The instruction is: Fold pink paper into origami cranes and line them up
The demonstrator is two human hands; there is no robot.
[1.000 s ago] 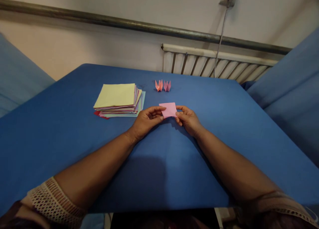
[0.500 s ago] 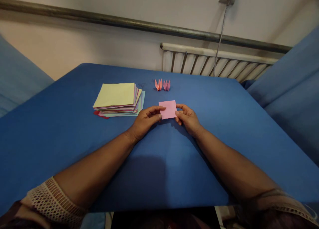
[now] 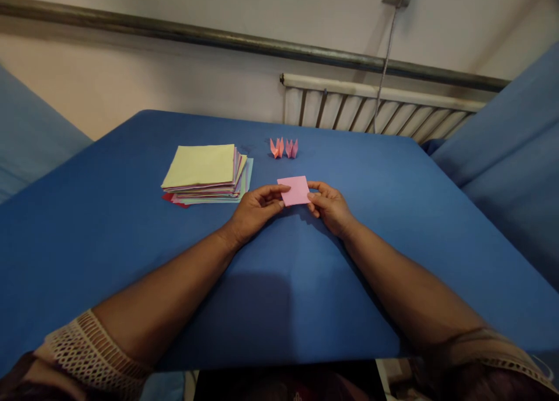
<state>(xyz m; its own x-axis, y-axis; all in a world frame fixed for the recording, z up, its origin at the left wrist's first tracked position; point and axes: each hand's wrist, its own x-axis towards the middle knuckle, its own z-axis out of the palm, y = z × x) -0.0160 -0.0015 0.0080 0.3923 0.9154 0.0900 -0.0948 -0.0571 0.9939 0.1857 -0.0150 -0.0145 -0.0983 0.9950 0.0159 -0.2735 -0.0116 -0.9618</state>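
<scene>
A small pink square of folded paper (image 3: 294, 191) is held between both hands, a little above the blue tabletop. My left hand (image 3: 257, 212) pinches its left side, with the thumb at the lower left corner and the index finger over the face. On the opposite side, my right hand (image 3: 329, 208) grips the right edge between thumb and fingers. Just beyond the paper stand two small origami pieces, an orange-pink one (image 3: 276, 148) and a purplish-pink one (image 3: 292, 149), side by side with pointed tips up.
To the left of my left hand lies a thick stack of coloured paper (image 3: 201, 167), yellow on top. The blue-covered table (image 3: 375, 261) reaches back to a wall with a pipe (image 3: 244, 43) and a radiator (image 3: 340, 101). Blue curtains (image 3: 515, 133) hang at both sides.
The pink paper has tilted slightly, so its face looks a bit shorter. Both hands keep their hold in almost the same place.
</scene>
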